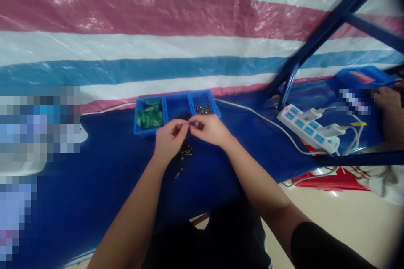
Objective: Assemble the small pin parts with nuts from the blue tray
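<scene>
My left hand (171,138) and my right hand (211,128) meet fingertip to fingertip, both pinched closed over something too small and blurred to name. They hover just in front of a blue three-part tray (150,132). Green pieces (150,115) fill its left compartment, and small shiny metal parts (204,109) lie in the right one. Dark items show in the middle compartment, partly hidden by my hands. Beneath my hands, a loose pile of small brass-coloured and black parts (184,153) is spread on the blue table surface (126,176).
A white power strip (307,129) with plugs and cables sits to the right, beside a blue metal frame (315,33). Another person's hand (389,97) is at far right near a blue bin (362,76). Striped sheeting (158,8) hangs behind the table.
</scene>
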`<state>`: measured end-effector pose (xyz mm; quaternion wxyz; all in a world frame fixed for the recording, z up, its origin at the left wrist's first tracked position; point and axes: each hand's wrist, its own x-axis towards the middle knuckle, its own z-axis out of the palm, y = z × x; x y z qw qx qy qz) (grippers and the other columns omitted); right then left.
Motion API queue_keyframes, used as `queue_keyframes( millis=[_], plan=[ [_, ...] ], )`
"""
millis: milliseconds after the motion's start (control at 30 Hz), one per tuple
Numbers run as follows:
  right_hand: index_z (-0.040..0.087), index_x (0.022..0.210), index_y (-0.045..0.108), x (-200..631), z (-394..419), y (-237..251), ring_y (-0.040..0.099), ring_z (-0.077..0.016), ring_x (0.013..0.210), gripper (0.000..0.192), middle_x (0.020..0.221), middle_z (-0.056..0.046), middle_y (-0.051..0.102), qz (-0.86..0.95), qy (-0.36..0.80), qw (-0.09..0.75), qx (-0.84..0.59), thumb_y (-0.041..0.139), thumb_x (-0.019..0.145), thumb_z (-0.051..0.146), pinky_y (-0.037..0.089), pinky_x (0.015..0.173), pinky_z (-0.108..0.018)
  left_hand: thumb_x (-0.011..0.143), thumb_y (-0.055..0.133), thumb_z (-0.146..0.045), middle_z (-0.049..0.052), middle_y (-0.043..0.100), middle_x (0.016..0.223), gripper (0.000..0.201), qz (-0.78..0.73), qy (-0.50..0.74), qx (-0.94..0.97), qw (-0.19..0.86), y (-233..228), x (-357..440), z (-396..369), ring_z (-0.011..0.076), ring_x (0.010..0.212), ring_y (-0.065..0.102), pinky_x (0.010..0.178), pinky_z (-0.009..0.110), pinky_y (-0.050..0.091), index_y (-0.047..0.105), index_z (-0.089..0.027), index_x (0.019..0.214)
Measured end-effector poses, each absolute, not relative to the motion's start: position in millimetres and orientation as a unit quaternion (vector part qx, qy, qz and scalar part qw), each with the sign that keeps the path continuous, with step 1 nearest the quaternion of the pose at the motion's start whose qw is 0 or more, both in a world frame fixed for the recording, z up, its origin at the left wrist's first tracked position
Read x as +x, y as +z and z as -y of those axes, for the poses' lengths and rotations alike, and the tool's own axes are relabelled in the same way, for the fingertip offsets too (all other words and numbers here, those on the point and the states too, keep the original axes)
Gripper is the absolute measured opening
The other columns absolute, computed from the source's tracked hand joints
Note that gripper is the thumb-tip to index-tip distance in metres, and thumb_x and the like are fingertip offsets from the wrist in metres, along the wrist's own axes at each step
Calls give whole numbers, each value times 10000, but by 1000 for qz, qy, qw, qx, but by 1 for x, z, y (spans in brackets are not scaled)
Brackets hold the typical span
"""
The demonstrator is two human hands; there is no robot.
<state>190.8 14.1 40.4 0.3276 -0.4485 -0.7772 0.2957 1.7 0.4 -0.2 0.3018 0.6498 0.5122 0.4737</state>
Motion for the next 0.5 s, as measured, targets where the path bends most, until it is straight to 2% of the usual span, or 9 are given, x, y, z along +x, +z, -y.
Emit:
queue_keyframes(
  millis=[167, 500],
  plan=[
    [179, 1041, 741, 193, -15, 40, 628, -104, 640, 188, 726, 16, 697, 770, 304, 341, -445, 640, 890, 226, 479, 679, -220, 852, 721, -278, 2, 720, 734, 241, -508, 496, 624, 327, -3, 3, -1, 125, 572, 660, 592, 230, 525, 736, -204, 1080],
    [182, 1045, 751, 196, -17, 39, 615, -108, 641, 202, 735, 6, 696, 769, 303, 353, -439, 637, 913, 284, 484, 678, -232, 869, 700, -261, 5, 711, 706, 183, -505, 500, 623, 326, 2, 4, -3, 113, 568, 650, 589, 217, 514, 753, -187, 1028]
  ],
)
